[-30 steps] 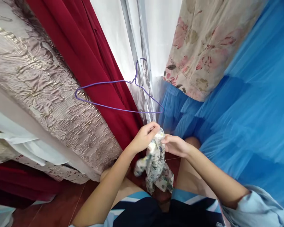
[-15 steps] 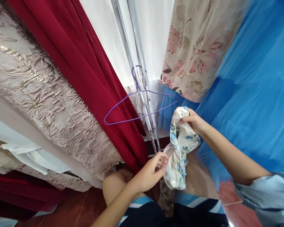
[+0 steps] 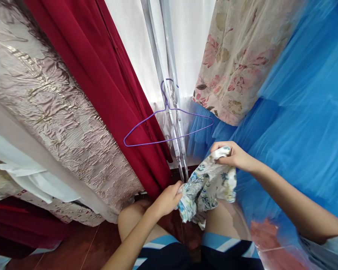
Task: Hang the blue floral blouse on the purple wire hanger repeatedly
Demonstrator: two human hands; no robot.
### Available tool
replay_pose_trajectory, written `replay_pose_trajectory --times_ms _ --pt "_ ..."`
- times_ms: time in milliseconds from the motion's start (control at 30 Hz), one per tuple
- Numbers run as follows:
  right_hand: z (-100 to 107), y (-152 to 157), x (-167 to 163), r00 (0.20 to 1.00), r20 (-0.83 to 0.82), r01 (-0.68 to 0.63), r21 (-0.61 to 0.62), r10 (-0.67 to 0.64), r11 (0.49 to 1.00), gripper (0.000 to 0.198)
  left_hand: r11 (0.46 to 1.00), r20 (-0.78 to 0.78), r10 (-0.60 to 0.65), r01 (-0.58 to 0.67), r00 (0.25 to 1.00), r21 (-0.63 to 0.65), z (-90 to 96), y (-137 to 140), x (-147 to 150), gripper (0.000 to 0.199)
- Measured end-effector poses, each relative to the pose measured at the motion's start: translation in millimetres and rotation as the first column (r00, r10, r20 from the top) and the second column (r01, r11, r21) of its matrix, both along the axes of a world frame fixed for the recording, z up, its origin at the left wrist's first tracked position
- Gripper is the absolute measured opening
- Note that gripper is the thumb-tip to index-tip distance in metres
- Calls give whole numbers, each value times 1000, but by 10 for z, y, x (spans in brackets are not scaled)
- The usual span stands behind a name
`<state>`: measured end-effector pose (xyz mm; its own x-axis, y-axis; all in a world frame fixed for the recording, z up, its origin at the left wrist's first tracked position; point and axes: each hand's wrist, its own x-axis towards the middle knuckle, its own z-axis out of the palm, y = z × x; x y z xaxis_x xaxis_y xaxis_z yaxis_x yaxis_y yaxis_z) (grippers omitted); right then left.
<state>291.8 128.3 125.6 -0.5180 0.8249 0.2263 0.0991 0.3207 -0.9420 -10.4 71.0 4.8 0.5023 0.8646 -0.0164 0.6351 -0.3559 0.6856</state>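
Observation:
A small white garment (image 3: 211, 183) with a blue and yellow floral print is stretched between my two hands, above my knees. My right hand (image 3: 232, 155) pinches its upper edge, thumb in front and fingers behind. At its lower left end, my left hand (image 3: 170, 197) is closed on the cloth. The garment sags in folds, so its exact kind is hard to make out. Beyond my hands, a purple wire hanger (image 3: 146, 144) hangs bare by its hook at a metal rack post (image 3: 169, 67), touching neither hand.
Dark red cloth (image 3: 101, 67) and a textured pinkish fabric (image 3: 73, 142) hang at the left. White cloth (image 3: 126, 22) hangs behind the post. To the right are a beige floral cloth (image 3: 228, 67) and blue tulle (image 3: 301, 112). Reddish tiles (image 3: 84, 240) form the floor.
My left hand has moved left and my right hand slightly down and right, pulling the garment wider between them. The hanger stays at the post.

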Motion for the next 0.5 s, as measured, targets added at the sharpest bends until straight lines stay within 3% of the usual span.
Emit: replay_pose_trajectory --times_ms 67,133,267,367,500 --pt "-83 55 78 996 65 57 26 -59 998 17 983 -186 31 4 982 185 127 35 -313 20" --pt "-163 105 47 984 154 80 94 -94 992 32 932 -321 78 46 944 360 338 107 -579 19" --pt "-220 321 -242 968 193 95 311 -160 946 57 889 -487 188 63 853 453 851 289 -958 24" --pt "-198 626 -484 956 138 183 412 -260 892 54 862 -567 288 50 771 505 1169 393 -1188 29" --pt "-201 994 -708 925 156 253 425 -346 869 36 750 -554 445 46 704 660 1503 464 -1447 33"
